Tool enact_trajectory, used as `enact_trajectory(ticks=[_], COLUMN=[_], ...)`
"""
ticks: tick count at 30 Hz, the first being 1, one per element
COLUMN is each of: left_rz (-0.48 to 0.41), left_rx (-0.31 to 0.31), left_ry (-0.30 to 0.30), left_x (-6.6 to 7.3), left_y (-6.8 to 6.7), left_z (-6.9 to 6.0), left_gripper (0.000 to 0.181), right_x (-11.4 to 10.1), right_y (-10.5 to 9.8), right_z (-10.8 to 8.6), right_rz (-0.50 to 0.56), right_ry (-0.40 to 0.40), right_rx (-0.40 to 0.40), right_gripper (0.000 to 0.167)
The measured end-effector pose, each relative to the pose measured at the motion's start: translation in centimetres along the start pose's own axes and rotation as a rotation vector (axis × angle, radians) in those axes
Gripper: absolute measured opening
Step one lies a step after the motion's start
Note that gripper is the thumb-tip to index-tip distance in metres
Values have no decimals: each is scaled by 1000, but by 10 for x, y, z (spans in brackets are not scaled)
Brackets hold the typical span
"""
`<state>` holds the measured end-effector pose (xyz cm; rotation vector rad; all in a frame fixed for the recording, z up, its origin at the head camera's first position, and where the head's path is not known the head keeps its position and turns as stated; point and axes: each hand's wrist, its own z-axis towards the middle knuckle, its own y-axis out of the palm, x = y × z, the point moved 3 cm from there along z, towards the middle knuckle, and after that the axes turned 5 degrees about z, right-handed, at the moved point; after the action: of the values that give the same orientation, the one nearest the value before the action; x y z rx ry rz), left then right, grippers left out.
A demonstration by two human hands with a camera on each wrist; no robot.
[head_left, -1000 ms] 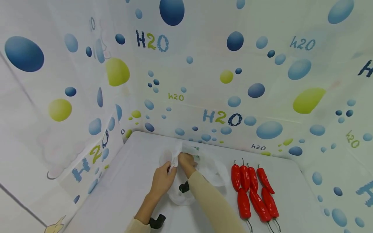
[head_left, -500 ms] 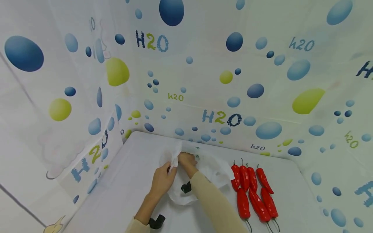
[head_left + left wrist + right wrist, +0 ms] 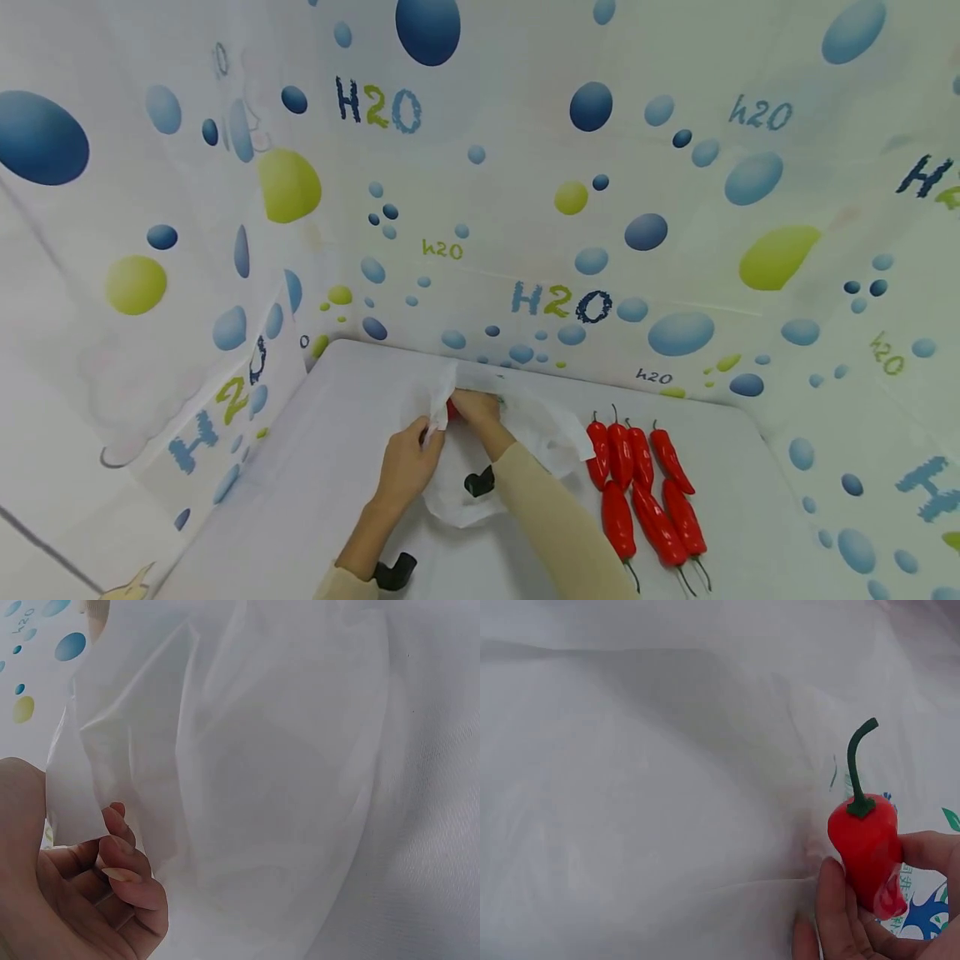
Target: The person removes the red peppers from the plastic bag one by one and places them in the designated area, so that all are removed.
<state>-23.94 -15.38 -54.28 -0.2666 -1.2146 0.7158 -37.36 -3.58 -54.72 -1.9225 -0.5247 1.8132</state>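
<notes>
My left hand (image 3: 408, 462) holds the edge of a thin white plastic bag (image 3: 543, 425); in the left wrist view the film (image 3: 277, 765) runs between its thumb and curled fingers. Inside the bag's mouth, my right hand (image 3: 477, 406) grips a red chili pepper (image 3: 866, 832) with a curved green stem pointing up, thumb on one side and fingers on the other. Only a sliver of that pepper shows in the head view. Green and blue print on the bag appears behind it in the right wrist view.
Several red chili peppers (image 3: 652, 521) lie in two rows on the white table (image 3: 300, 467), right of the bag. Black elbow-shaped pieces (image 3: 396, 572) sit beside both forearms. Walls (image 3: 480, 192) patterned with bubbles and H2O lettering rise behind and at the sides.
The bag's right edge has spread toward the peppers. A bit of red now shows beside my right hand. Both hands keep nearly the same place; the head view has shifted slightly.
</notes>
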Motion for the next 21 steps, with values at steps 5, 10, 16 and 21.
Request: enact_trajectory(ticks=[5,10,16,21], left_rz=[-7,-4,-9,-13], left_rx=[3,4,-2,-10], left_ry=[9,0,-11,-23], left_x=[2,2,2,1], left_y=[-3,-5,-6,-7], left_z=[0,0,0,0], left_gripper=[17,16,15,15], right_x=[-3,-4,-5,-3], right_y=[-1,-3,-11,-20], right_z=[-1,-6,-16,-25], right_rz=[49,114,146,119], right_ry=[22,153,173,139], right_rx=[-1,-48,-118,-133], right_gripper=[57,51,44,46])
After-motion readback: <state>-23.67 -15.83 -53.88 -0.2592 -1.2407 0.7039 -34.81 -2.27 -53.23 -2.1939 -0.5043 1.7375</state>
